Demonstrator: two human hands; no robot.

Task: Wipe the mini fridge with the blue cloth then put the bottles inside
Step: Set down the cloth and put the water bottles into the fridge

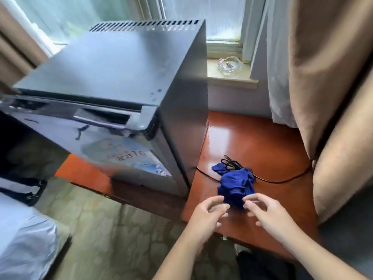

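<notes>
A black mini fridge [121, 73] stands on a reddish wooden table [252, 142], its glass door facing the lower left and shut. To its right a crumpled blue cloth [235, 183] lies on the tabletop, partly over a black cable. My left hand [207, 215] and my right hand [268, 213] hover just in front of the cloth, fingers apart and curled, fingertips at its near edge. Neither hand holds anything. No bottles are in view.
A black power cable [278, 180] runs across the table behind the cloth. A glass ashtray [230, 66] sits on the windowsill. Beige curtains [333, 98] hang at the right. A bed corner [22, 239] shows at the lower left over patterned carpet.
</notes>
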